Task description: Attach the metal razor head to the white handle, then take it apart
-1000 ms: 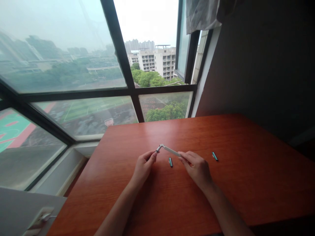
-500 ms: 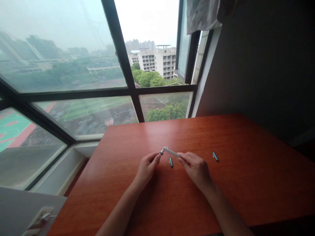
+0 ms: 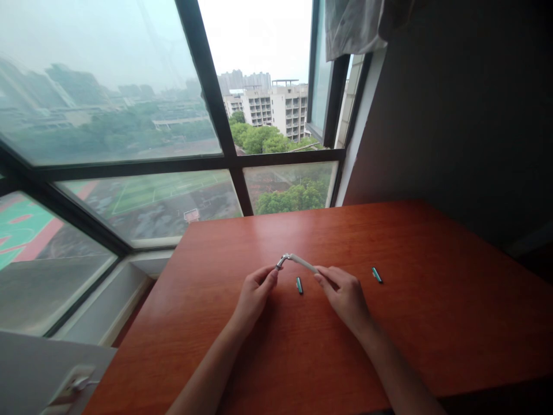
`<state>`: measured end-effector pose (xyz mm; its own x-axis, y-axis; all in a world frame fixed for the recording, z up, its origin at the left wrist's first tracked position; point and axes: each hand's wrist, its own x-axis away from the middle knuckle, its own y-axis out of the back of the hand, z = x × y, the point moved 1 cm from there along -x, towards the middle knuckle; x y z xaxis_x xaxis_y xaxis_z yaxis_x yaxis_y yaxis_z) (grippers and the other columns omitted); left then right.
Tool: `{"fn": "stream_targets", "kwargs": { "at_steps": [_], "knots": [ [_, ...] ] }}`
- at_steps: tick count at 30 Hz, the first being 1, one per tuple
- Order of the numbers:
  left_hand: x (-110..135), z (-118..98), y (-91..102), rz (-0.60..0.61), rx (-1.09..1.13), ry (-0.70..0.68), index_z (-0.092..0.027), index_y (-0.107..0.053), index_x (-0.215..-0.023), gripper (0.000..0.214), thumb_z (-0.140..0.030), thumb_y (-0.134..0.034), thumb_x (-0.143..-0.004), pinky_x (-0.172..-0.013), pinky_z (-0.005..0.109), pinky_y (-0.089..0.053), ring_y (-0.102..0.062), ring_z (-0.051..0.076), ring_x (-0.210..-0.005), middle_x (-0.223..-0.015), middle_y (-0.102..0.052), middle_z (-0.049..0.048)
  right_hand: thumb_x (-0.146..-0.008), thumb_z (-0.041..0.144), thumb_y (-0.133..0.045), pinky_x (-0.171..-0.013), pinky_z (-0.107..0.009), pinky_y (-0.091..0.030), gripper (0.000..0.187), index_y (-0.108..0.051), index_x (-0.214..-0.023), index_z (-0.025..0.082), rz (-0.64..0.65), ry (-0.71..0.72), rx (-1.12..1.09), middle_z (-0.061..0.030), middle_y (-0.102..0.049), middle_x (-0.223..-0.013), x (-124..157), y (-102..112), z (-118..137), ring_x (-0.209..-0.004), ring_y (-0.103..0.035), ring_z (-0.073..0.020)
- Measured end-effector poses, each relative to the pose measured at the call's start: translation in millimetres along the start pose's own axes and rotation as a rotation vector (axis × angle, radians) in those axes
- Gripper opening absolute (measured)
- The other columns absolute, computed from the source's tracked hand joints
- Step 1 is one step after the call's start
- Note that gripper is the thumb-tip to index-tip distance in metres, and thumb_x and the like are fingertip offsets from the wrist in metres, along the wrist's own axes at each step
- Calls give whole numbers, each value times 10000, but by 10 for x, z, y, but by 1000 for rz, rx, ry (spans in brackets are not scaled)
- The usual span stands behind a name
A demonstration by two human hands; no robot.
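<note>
My left hand (image 3: 256,294) is closed around a slim silver razor handle (image 3: 281,263), whose bent metal neck sticks out past the fingertips. In my right hand (image 3: 343,291), a pale, slender stick (image 3: 304,263) is pinched between thumb and fingers. The stick's far end meets the head of the handle, above the table; its exact kind is too small to make out. A small teal-and-black razor cartridge (image 3: 299,285) lies on the table between my hands. Another cartridge (image 3: 377,275) lies to the right of my right hand.
The reddish-brown wooden table (image 3: 432,323) reaches to the window (image 3: 285,184) ahead, where one pane stands open. A dark wall (image 3: 436,127) rises on the right. A wall socket with a plug (image 3: 78,383) is at the lower left, beyond the table's edge.
The razor handle's head and the stick's end have shifted slightly up and left, and their angle has changed. My left hand has moved a little left. Both cartridges lie where they were.
</note>
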<state>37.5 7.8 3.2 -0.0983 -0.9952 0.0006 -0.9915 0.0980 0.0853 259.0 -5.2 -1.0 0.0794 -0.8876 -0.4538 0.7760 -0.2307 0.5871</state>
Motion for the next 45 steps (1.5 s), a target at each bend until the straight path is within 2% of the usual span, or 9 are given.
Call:
{"fn": "stream_targets", "kwargs": {
  "at_steps": [9,15,20,23,26,33,41,45],
  "knots": [
    [36,-33,-39,58,-138,-67,-107,-709,-1028,366,-394,-588,-836,-556,210,-338,-434,124,-627,-671,-525,9,-901,342,-513,-641,-264,-465,286,-716,-989,161,48,-124,-192,-63,-702,-775,-24,-11,-27,-692,-634,-189],
    [51,-32,-34,45,-151,-149,-127,-710,-950,282,-359,-589,-845,-656,235,-400,-500,151,-710,-725,-576,24,-902,412,-498,-586,-246,-416,353,-731,-919,148,99,-216,-307,-19,-618,-642,-33,-3,-8,-627,-579,-165],
    [46,-58,-32,-3,-154,-239,-140,-709,-931,229,-321,-595,-848,-665,235,-409,-508,148,-707,-725,-579,23,-889,488,-492,-450,-212,-317,424,-711,-930,127,239,-358,-573,17,-517,-567,-24,-19,15,-486,-443,-99],
    [47,-54,-42,-14,-162,-280,-155,-707,-965,213,-299,-598,-852,-676,239,-420,-526,151,-721,-756,-600,30,-880,510,-496,-381,-190,-244,430,-689,-931,129,332,-442,-743,30,-503,-567,-14,-16,54,-410,-353,-58],
    [45,-52,-47,-31,-182,-308,-165,-709,-990,210,-282,-609,-847,-702,247,-430,-556,163,-757,-808,-631,44,-866,517,-517,-343,-171,-200,414,-669,-916,136,380,-490,-832,37,-501,-576,-6,1,101,-378,-323,-36],
    [30,-87,-1,-137,-176,-287,-162,-711,-983,226,-306,-610,-842,-675,240,-428,-551,165,-749,-804,-636,46,-845,524,-539,-315,-150,-182,408,-654,-895,136,440,-519,-855,47,-496,-558,-4,24,143,-356,-309,-23],
    [38,-88,-37,-33,-261,-315,-163,-729,-972,228,-311,-618,-839,-666,244,-432,-562,170,-728,-806,-656,63,-832,550,-532,-309,-157,-171,434,-644,-896,136,414,-533,-839,52,-488,-561,-7,26,141,-349,-298,-27],
    [37,-96,-43,-77,-287,-335,-167,-729,-970,229,-316,-610,-844,-665,241,-430,-575,174,-742,-821,-666,64,-820,567,-539,-311,-163,-171,459,-648,-892,128,397,-527,-835,50,-481,-555,-10,12,133,-351,-301,-30]
  ]
}}
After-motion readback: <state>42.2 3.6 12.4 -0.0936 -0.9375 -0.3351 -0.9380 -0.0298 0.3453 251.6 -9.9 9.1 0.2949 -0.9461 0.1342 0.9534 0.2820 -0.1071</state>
